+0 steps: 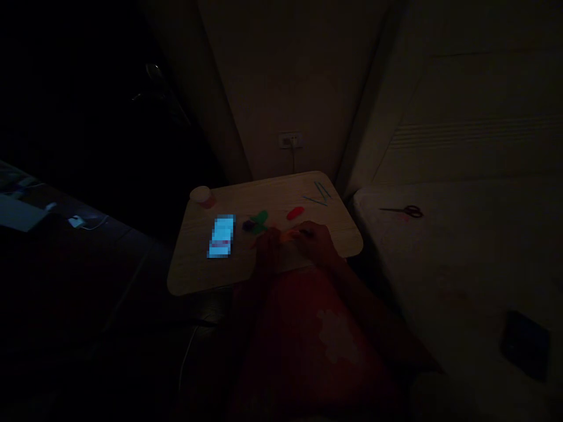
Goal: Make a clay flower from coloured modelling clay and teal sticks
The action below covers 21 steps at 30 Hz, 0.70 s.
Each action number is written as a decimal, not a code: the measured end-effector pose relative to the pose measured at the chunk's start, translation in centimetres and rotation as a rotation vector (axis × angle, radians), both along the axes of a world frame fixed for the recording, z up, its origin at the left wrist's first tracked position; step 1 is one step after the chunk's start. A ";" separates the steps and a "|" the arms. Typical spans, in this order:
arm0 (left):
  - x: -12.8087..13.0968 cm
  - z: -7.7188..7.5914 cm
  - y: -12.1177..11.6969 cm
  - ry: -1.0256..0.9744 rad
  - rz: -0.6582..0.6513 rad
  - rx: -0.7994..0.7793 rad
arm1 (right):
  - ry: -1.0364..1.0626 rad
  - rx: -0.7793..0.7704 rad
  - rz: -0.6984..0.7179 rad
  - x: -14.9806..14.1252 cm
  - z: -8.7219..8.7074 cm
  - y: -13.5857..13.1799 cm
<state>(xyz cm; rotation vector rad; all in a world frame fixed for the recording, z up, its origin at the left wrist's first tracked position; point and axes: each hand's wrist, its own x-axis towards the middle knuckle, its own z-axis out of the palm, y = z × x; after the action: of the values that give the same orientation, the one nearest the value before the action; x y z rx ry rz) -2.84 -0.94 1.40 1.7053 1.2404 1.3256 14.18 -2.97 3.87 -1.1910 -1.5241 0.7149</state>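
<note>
In dim light, my left hand and my right hand are close together over the near edge of a small wooden table. Between them, the fingers of both are closed on a small orange piece, perhaps modelling clay; its shape is partly hidden. Just beyond my right hand lies a red oblong piece. A green piece and a dark, purplish lump rest past my left hand.
A lit phone lies on the table's left side, with a pale tub behind it. Thin sticks are at the far right corner. Scissors lie on a pale surface to the right, near a dark flat object.
</note>
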 end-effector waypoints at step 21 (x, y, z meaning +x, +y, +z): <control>-0.3 1.6 -0.3 -0.048 -0.047 -0.060 | -0.038 0.017 -0.098 0.2 0.7 -0.6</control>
<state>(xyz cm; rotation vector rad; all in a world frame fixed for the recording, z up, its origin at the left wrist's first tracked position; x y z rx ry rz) -3.14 -1.27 2.99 1.6415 1.1941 1.2817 14.37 -3.58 4.55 -1.2640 -1.4895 0.6163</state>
